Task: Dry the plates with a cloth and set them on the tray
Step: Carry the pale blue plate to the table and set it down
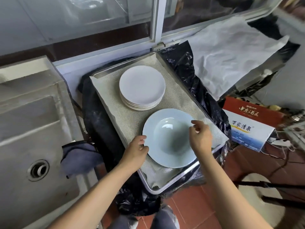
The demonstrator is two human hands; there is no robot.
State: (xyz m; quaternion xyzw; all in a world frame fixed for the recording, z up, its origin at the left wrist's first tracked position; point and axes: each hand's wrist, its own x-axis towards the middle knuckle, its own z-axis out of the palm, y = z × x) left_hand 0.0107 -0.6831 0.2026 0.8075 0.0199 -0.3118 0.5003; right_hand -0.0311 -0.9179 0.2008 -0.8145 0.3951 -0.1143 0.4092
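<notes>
A pale blue deep plate (166, 139) lies on the near part of a metal tray (173, 184) lined with grey mesh. A stack of several white plates (142, 87) stands further back on the same tray. My left hand (137, 150) is at the blue plate's left rim, thumb and fingers curled round the edge. My right hand (200, 136) hovers over the plate's right side with its fingers loosely curled and nothing visible in them; it hides the rim there. A grey-blue cloth (79, 156) lies draped over the sink's edge, left of the tray.
A concrete sink (33, 123) with a drain (38, 170) fills the left. Black plastic sheeting (198, 83) lies under the tray. A white sheet (231, 52) covers the surface behind. Printed cartons (249, 123) stand at the right, above a red tiled floor (186, 204).
</notes>
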